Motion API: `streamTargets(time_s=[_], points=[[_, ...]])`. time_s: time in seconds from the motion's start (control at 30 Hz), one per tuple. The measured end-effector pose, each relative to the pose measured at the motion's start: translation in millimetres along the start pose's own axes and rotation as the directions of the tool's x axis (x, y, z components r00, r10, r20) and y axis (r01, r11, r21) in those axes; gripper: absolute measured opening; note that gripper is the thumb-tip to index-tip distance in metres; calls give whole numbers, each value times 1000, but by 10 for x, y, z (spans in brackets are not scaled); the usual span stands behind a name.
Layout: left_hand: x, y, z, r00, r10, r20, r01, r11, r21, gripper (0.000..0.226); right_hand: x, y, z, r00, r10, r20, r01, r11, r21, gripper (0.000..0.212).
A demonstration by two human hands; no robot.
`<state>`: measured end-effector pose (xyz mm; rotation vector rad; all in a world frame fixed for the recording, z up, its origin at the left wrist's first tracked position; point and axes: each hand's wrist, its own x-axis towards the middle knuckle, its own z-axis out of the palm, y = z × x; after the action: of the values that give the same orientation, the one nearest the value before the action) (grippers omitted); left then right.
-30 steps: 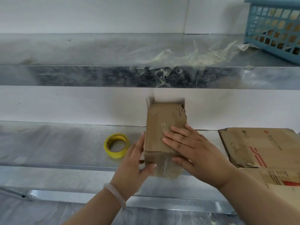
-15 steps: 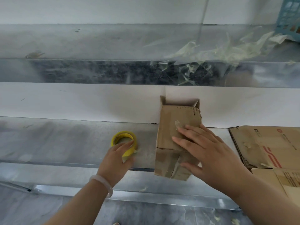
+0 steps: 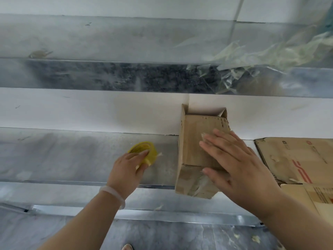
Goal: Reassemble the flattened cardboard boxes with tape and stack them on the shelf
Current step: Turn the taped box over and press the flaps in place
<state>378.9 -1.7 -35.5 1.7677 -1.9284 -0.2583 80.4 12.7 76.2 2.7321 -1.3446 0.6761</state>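
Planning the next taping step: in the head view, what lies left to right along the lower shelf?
yellow tape roll → small cardboard box → flattened cardboard

Storeroom or packing area. Galvanized steel shelf (image 3: 72, 156) against plain white wall (image 3: 90, 109), second metal tier (image 3: 108, 38) above it. Flattened printed cartons (image 3: 297, 159) piled at right end of shelf. Packing supplies in view: yellow tape roll (image 3: 142, 150), small cardboard box (image 3: 191, 141). Wad of crumpled clear tape (image 3: 261, 55) on upper tier. Grey stone-look floor (image 3: 180, 237) speckled with scraps.
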Motion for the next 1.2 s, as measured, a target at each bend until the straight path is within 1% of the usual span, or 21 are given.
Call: streamTargets(time_s=[0.07, 0.17, 0.2, 0.27, 0.3, 0.33, 0.4, 0.47, 0.53, 0.63, 0.67, 0.73, 0.8, 0.9, 0.97, 1.0, 1.03, 1.07, 1.1, 1.13, 1.2], points=[[-38, 202, -280, 999, -39, -2, 39, 989, -145, 49, 79, -62, -47, 1000, 6, -29, -5, 1000, 30, 52], [-61, 526, -659, 997, 40, -67, -54, 975, -214, 47, 248, -228, -128, 998, 2, -60, 4, 994, 108, 48], [-57, 644, -763, 994, 68, -91, -87, 970, -226, 44, 321, -308, -175, 999, 15, -32, -10, 991, 137, 49], [-58, 866, -914, 985, 113, -129, -142, 960, -243, 42, 460, -440, -260, 994, 79, 80, -95, 971, 218, 54], [-62, 972, -970, 979, 141, -145, -172, 956, -237, 41, 509, -477, -280, 985, 107, 136, -139, 958, 253, 53], [-69, 1061, -1013, 973, 168, -156, -200, 954, -222, 40, 547, -503, -293, 980, 118, 159, -160, 948, 277, 50], [-82, 1189, -1068, 967, 196, -163, -227, 953, -200, 38, 581, -526, -307, 981, 152, 119, -185, 918, 350, 38], [-101, 1254, -1100, 970, 188, -152, -214, 959, -184, 40, 567, -506, -325, 967, 238, 90, -253, 873, 417, 27], [-124, 1285, -1118, 971, 196, -136, -215, 966, -145, 43, 554, -479, -345, 948, 295, 118, -316, 838, 445, 18], [-147, 1369, -1144, 971, 211, -114, -220, 973, -68, 45, 547, -447, -366, 942, 306, 142, -336, 815, 473, 10], [-148, 1389, -1145, 969, 217, -115, -223, 974, -39, 45, 537, -443, -379, 937, 320, 141, -346, 792, 504, 9], [-144, 1429, -1163, 968, 225, -111, -223, 974, 30, 46, 492, -440, -425, 923, 357, 142, -366, 707, 605, 9], [-137, 1476, -1219, 984, 163, -71, -157, 983, 91, 49, 427, -444, -495, 919, 366, 146, -358, 623, 695, 9], [-139, 1498, -1279, 998, 48, -46, -44, 995, 89, 70, 338, -450, -577, 913, 364, 183, -362, 517, 776, 10], [-154, 1512, -1304, 997, 58, -40, -57, 998, 37, 64, 322, -450, -583, 892, 383, 240, -400, 422, 814, 11], [-173, 1514, -1316, 997, 71, -26, -71, 997, -10, 58, 323, -441, -576, 870, 399, 289, -432, 337, 836, 12], [-198, 1512, -1332, 997, 80, -5, -80, 994, -74, 53, 329, -433, -581, 844, 410, 346, -461, 223, 859, 12], [-223, 1499, -1349, 996, 86, 15, -83, 985, -149, 49, 335, -417, -592, 821, 413, 395, -475, 107, 874, 12], [-252, 1475, -1370, 995, 91, 28, -82, 971, -226, 48, 336, -396, -612, 805, 413, 425, -474, 17, 881, 12], [-283, 1450, -1395, 995, 95, 35, -81, 954, -289, 48, 328, -370, -629, 800, 415, 434, -463, -33, 886, 11], [-333, 1426, -1430, 994, 106, 25, -91, 935, -342, 48, 284, -342, -658, 801, 425, 421, -438, -62, 897, 8]])
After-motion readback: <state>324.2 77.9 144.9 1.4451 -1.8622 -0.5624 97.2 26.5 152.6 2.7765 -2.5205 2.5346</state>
